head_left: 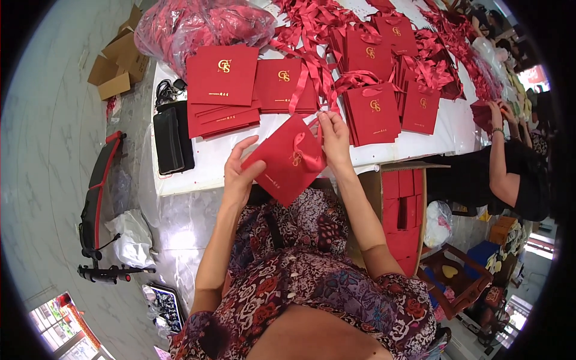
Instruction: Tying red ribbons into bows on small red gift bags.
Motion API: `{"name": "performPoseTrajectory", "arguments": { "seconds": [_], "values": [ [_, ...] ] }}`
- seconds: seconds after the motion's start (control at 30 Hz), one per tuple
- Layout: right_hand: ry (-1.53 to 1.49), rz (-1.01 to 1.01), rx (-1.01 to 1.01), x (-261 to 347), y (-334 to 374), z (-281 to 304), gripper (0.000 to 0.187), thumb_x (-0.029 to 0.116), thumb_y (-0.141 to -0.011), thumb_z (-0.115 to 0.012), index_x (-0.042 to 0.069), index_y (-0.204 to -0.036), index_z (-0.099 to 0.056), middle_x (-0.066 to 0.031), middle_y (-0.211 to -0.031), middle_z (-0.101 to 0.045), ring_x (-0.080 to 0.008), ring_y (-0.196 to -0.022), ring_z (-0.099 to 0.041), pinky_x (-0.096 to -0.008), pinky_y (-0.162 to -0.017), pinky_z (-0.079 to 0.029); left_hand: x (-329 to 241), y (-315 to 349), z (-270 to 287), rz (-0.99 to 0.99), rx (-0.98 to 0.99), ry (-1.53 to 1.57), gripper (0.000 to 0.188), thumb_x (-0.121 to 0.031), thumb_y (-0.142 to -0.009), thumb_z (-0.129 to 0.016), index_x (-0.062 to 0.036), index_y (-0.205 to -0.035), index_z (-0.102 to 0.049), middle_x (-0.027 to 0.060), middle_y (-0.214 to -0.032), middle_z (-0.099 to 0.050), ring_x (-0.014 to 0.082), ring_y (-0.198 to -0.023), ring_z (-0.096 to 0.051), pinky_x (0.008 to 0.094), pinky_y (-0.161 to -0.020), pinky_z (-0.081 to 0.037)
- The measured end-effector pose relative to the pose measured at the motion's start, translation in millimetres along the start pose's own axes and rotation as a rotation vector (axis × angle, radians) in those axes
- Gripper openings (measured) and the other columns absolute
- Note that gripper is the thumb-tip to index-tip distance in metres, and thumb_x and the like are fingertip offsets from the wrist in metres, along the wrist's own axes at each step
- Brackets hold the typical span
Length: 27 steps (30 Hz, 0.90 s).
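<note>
I hold a flat red paper gift bag with gold print, tilted, above my lap at the table's near edge. My left hand grips its lower left edge. My right hand pinches a red ribbon handle at the bag's upper right corner. On the white table just beyond lie stacks of the same red bags and loose red ribbons.
A black pouch and cables lie on the table's left end. A clear sack of red goods sits at the far left. A cardboard box of red bags stands to my right. Another person works at the right. A black-and-red cart stands on the floor left.
</note>
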State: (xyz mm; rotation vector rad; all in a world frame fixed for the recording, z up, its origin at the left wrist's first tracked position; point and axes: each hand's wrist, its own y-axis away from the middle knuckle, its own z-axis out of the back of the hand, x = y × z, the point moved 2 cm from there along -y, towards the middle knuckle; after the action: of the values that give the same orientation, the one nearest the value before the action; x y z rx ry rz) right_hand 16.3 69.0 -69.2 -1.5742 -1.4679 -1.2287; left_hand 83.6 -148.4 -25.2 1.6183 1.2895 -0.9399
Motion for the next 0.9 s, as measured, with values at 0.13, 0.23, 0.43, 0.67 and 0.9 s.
{"name": "performPoseTrajectory", "arguments": {
  "seconds": [0.13,0.23,0.43,0.67,0.9],
  "values": [
    [0.034,-0.019,0.013,-3.8,2.2,-21.9,0.016,0.020,-0.102,-0.057,0.004,-0.099,-0.060,0.0005,-0.073,-0.060,-0.0057,-0.062,-0.056,-0.0200,-0.058,-0.045,12.7,17.6,-9.6,-0.034,-0.059,-0.251,0.049,-0.001,-0.085,-0.073,-0.0009,-0.131,-0.056,0.0074,-0.117,-0.067,0.0159,-0.108,-0.062,0.0316,-0.094,-0.050],
    [0.230,0.125,-0.004,-16.2,-19.2,-10.1,0.016,0.018,-0.101,-0.059,0.002,-0.097,-0.061,0.0027,-0.072,-0.057,-0.0032,-0.061,-0.050,-0.0191,-0.058,-0.040,13.6,33.7,-12.2,-0.020,-0.100,-0.345,0.043,-0.003,-0.089,-0.069,0.0004,-0.130,-0.056,0.0072,-0.119,-0.066,0.0156,-0.109,-0.061,0.0311,-0.096,-0.048],
    [0.318,0.140,-0.027,3.5,-28.6,-14.2,0.018,0.019,-0.096,-0.065,0.002,-0.095,-0.063,-0.0002,-0.074,-0.059,-0.0080,-0.059,-0.053,-0.0245,-0.051,-0.041,-10.6,40.4,-15.0,-0.369,0.034,-0.701,0.046,0.005,-0.089,-0.059,-0.0044,-0.134,-0.057,0.0119,-0.120,-0.064,0.0248,-0.110,-0.060,0.0329,-0.098,-0.044],
    [1.028,0.507,0.053,0.2,-24.7,-26.5,0.019,0.022,-0.085,-0.072,0.005,-0.087,-0.063,-0.0113,-0.081,-0.059,-0.0307,-0.070,-0.061,-0.0420,-0.064,-0.049,15.0,45.4,-20.4,-0.514,0.093,-1.557,0.069,-0.002,-0.071,-0.065,-0.0122,-0.139,-0.054,0.0124,-0.135,-0.052,0.0328,-0.121,-0.050,0.0457,-0.100,-0.039],
    [1.015,0.688,0.097,22.7,-4.8,-17.9,0.011,0.013,-0.088,-0.065,0.004,-0.093,-0.060,-0.0129,-0.085,-0.059,-0.0363,-0.078,-0.062,-0.0446,-0.067,-0.048,39.7,33.2,-32.6,-0.375,0.175,-1.445,0.069,-0.016,-0.078,-0.073,-0.0095,-0.142,-0.048,0.0172,-0.141,-0.045,0.0372,-0.127,-0.043,0.0494,-0.103,-0.036]
  ]
}}
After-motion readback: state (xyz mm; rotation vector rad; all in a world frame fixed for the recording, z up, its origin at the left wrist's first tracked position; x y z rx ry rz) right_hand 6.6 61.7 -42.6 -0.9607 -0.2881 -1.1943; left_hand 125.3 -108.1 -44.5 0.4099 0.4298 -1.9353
